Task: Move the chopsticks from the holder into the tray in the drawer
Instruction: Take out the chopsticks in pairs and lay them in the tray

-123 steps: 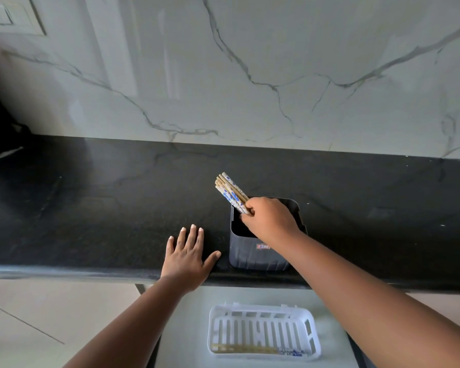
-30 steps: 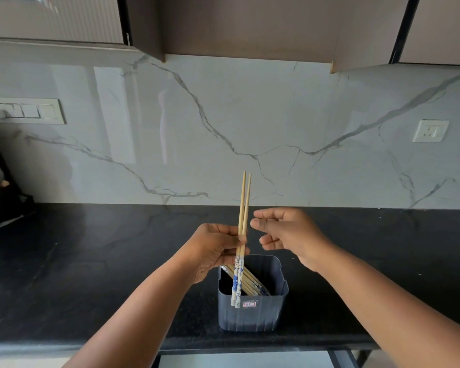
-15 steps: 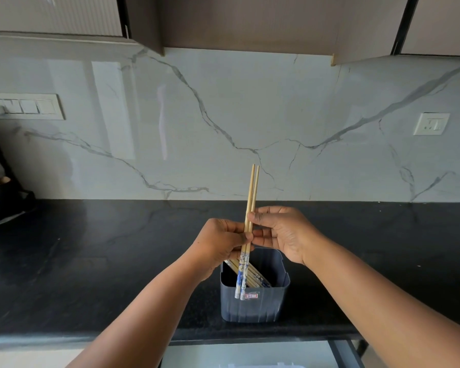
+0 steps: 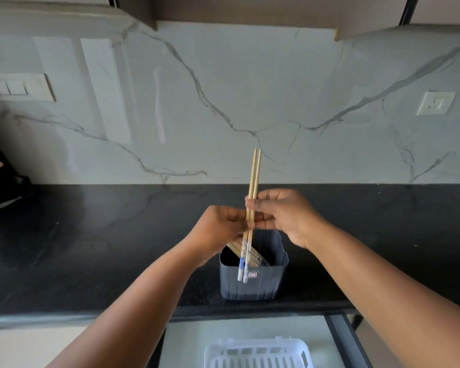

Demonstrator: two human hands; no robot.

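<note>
While a pair of chopsticks is held up over the holder, the job looks to be somewhere in the middle, honestly. More chopsticks can be seen leaning inside the dark grey holder, which is parked close to the front edge of the black tabletop, about midway along it. Below that edge, the white slotted tray is sitting in the open drawer, but only its far end is in shot, so whatever is already in it can't be made out. So this pair has yet to be carried down, and the rest has yet to be pulled out.

As for the hands: the pair is pinched near its middle by the left hand, fingers curled round it, forearm angled up from the lower left. The right hand is closed on the same pair just above, thumb and fingertips clamped on the sticks, wrist bent inward. The sticks are kept almost upright, plain tips up, patterned ends hanging in front of the holder's mouth.
</note>
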